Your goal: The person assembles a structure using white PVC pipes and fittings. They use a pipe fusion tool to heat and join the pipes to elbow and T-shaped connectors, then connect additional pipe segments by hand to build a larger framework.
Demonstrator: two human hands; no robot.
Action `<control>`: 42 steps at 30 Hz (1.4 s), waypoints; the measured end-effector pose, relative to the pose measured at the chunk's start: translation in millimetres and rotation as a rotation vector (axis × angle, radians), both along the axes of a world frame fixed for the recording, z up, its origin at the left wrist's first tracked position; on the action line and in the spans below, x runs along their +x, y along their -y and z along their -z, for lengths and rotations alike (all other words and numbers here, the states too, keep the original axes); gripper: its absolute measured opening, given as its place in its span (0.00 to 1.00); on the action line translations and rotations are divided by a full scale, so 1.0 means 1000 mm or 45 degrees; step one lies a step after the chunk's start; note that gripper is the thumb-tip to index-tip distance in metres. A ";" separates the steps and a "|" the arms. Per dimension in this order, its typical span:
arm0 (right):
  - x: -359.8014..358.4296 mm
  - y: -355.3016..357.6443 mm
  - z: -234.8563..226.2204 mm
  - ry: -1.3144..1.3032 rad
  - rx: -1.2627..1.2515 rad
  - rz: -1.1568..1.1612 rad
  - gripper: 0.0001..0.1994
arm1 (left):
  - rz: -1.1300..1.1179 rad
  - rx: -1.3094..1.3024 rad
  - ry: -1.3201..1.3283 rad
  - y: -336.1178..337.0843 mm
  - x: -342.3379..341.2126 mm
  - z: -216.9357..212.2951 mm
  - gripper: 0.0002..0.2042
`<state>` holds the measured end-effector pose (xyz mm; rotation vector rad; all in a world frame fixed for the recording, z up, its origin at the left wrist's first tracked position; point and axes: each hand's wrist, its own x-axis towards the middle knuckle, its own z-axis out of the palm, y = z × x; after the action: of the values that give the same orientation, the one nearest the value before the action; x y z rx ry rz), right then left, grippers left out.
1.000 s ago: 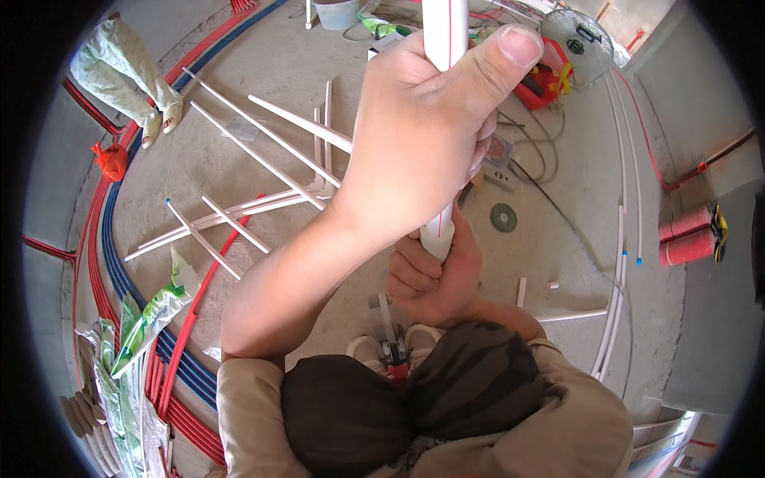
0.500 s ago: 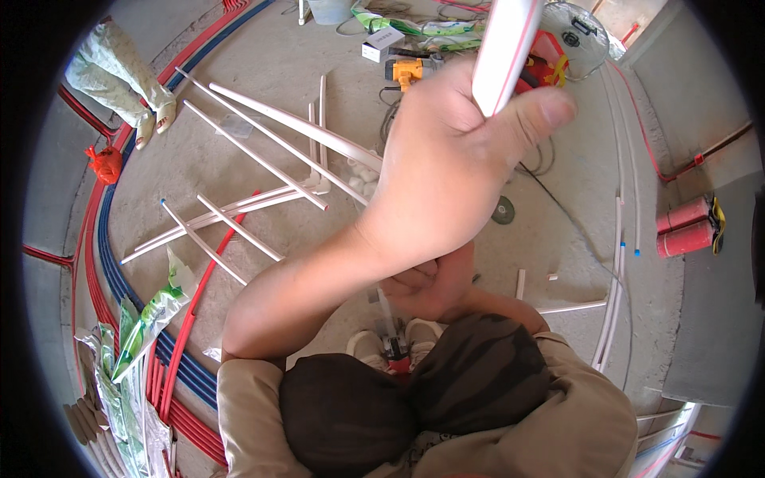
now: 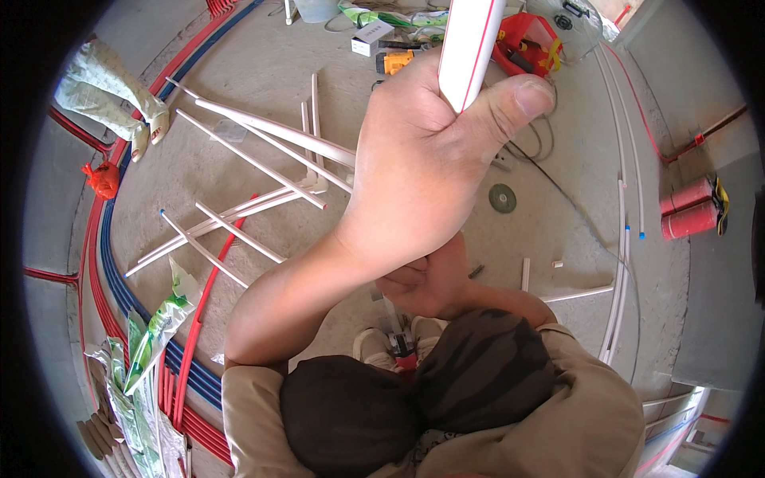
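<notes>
Raised close to me, my left hand (image 3: 418,163) is wrapped round a white plastic pipe (image 3: 470,52) with a red stripe. The pipe stands up out of the grip past the thumb and runs off the top edge. Lower down, partly behind the left hand and wrist, my right hand (image 3: 426,279) has its fingers curled closed; whatever they hold is hidden. Below it, between my shoes (image 3: 370,348), is a tool with a red and black part (image 3: 404,350) and a pale, narrow upper piece, mostly covered by my knees.
Several white pipes (image 3: 251,159) lie crossed on the concrete floor at left. Red and blue tubes (image 3: 119,275) run along the left wall. A dark disc (image 3: 502,197), an orange power tool (image 3: 394,62) and a red bucket (image 3: 530,40) are farther off. A person's legs (image 3: 107,92) stand at far left.
My left hand and the pipe have shifted a little left in the picture, uncovering more of the red bucket. The whole view has moved slightly. Both hands keep their closed shape.
</notes>
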<state>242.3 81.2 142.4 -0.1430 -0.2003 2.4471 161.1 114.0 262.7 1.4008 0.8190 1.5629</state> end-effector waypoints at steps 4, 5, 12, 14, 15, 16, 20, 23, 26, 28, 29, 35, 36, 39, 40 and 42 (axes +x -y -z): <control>0.001 0.001 0.004 0.277 -0.021 0.026 0.22 | -0.007 0.056 0.044 -0.002 -0.001 0.002 0.17; 0.001 0.001 0.005 0.258 -0.077 0.002 0.22 | 0.011 0.033 0.054 -0.001 -0.002 0.004 0.17; 0.008 -0.012 0.007 -0.124 0.149 -0.090 0.23 | -0.134 0.312 -0.607 0.024 -0.023 0.043 0.23; 0.011 -0.018 0.008 -0.413 0.263 -0.172 0.24 | -0.361 0.313 -0.122 0.034 -0.046 0.060 0.21; 0.011 -0.021 0.009 -0.486 0.229 -0.189 0.25 | -0.490 0.205 -0.043 0.034 -0.059 0.071 0.20; 0.010 -0.023 0.011 -0.557 0.188 -0.229 0.25 | -0.624 -0.008 -0.066 0.033 -0.069 0.081 0.21; -0.006 -0.025 0.024 -0.625 0.046 -0.316 0.28 | 0.385 -0.744 0.642 0.026 -0.085 0.123 0.33; -0.022 -0.024 0.032 -0.718 -0.031 -0.471 0.27 | 0.366 -0.827 0.719 0.024 -0.084 0.135 0.30; -0.031 -0.022 0.042 -0.588 0.025 -0.499 0.29 | 0.207 -0.728 0.601 0.023 -0.086 0.135 0.20; -0.028 -0.022 0.051 0.118 0.079 -0.369 0.30 | 0.137 -0.718 0.461 0.024 -0.094 0.131 0.20; -0.025 -0.024 0.055 0.351 0.167 -0.358 0.27 | 0.018 -0.792 0.359 0.027 -0.103 0.128 0.19; 0.020 -0.035 0.034 1.313 1.440 -0.819 0.10 | -0.375 -0.563 -0.080 0.020 -0.152 0.126 0.20; 0.028 -0.032 0.023 1.168 1.802 -0.490 0.09 | -0.339 -0.522 -0.183 0.017 -0.159 0.127 0.20; 0.050 -0.038 -0.010 1.128 2.296 0.332 0.09 | -0.362 -0.493 -0.268 0.017 -0.165 0.133 0.19; 0.055 -0.047 -0.016 1.364 2.551 0.473 0.11 | -0.356 -0.535 -0.282 0.018 -0.164 0.135 0.19; 0.057 -0.071 -0.014 1.528 2.863 0.640 0.14 | -0.341 -0.585 -0.111 0.023 -0.161 0.136 0.19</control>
<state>298.9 151.8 156.8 -0.4497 -2.5281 0.2712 0.2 91.3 126.8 1.0590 1.3665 1.3927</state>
